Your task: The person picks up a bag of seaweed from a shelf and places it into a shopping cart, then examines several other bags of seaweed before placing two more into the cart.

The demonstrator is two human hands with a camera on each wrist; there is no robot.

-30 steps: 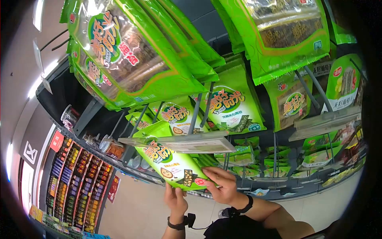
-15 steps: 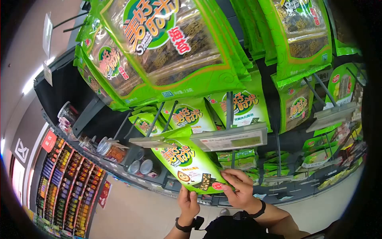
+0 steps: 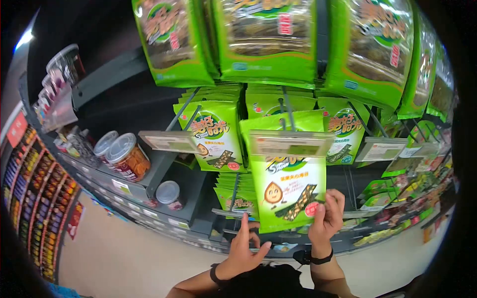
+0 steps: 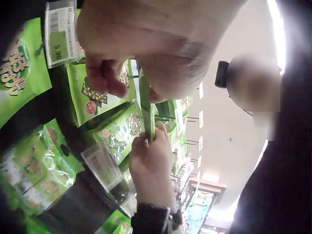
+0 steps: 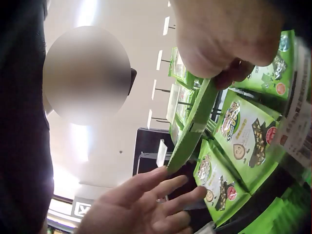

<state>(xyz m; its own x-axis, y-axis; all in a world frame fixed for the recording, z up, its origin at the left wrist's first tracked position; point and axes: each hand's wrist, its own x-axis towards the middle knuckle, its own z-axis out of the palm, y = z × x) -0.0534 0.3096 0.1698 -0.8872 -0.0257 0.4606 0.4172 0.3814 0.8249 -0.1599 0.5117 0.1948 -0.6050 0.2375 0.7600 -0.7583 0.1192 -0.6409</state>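
A green and white seaweed snack bag [image 3: 293,188] with an almond cartoon stands nearly upright in front of the shelf in the head view. Its upper part lies behind a clear price tag holder [image 3: 290,144]. My right hand [image 3: 328,218] pinches its lower right edge between thumb and fingers. Beside the lower left corner, my left hand [image 3: 243,256] has its fingers spread. The right wrist view shows the bag [image 5: 195,126] edge-on, with the left hand [image 5: 141,207] loosely extended and a fingertip right at its edge.
Similar snack bags [image 3: 216,134] hang on hooks to the left, and others [image 3: 343,129] to the right. Larger green seaweed packs [image 3: 268,44] hang above. Clear tubs [image 3: 128,156] stand on the left shelf. Further price tag holders [image 3: 169,141] jut forward from the hooks.
The bag has gone from tilted to nearly upright and shifted right in the head view. My left hand has let go of its lower edge and spread its fingers; the right still pinches it.
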